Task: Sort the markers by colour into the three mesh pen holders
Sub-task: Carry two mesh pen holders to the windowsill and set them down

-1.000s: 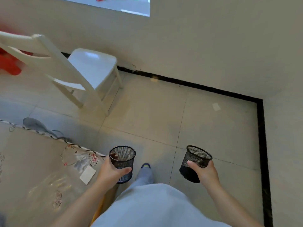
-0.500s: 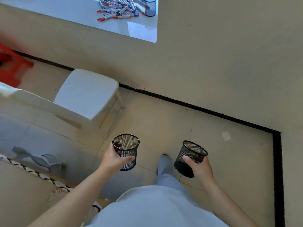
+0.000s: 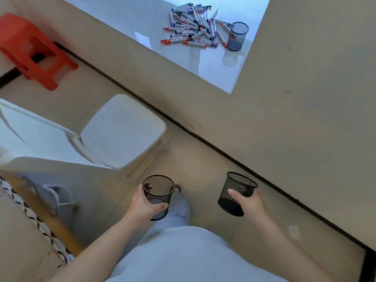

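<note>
black mesh, both hands full

white table (image 3: 213,66) ahead carries the markers (image 3: 191,27) in a loose pile and a third holder (image 3: 237,36) just beside them. left hand (image 3: 142,206) grips one holder (image 3: 158,196), right hand (image 3: 250,204) grips another (image 3: 236,193), tilted. risk: set down carelessly, a light holder tips or scatters the markers.

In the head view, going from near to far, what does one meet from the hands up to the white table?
Left hand gripping a mesh holder, level with right hand gripping another → white chair → third mesh holder → scattered markers on the white table.
</note>
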